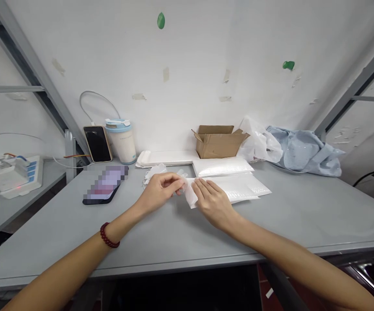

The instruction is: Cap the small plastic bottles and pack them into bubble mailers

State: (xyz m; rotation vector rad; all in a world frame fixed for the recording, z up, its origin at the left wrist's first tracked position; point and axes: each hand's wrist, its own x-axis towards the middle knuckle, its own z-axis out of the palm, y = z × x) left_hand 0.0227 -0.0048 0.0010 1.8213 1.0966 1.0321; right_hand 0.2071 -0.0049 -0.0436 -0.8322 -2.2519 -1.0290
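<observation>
My left hand, with a dark red bead bracelet on the wrist, pinches one end of a small white bubble-wrap pouch just above the grey table. My right hand rests on the pouch's other end, fingers curled over it. Right of the hands lies a stack of white bubble mailers. A small heap of crumpled clear wrapping lies just behind my left hand.
A phone lies flat at the left. At the wall stand another phone, a white and blue cup, flat white foam sheets, an open cardboard box, a plastic bag, blue cloth. A power strip sits on the left bench.
</observation>
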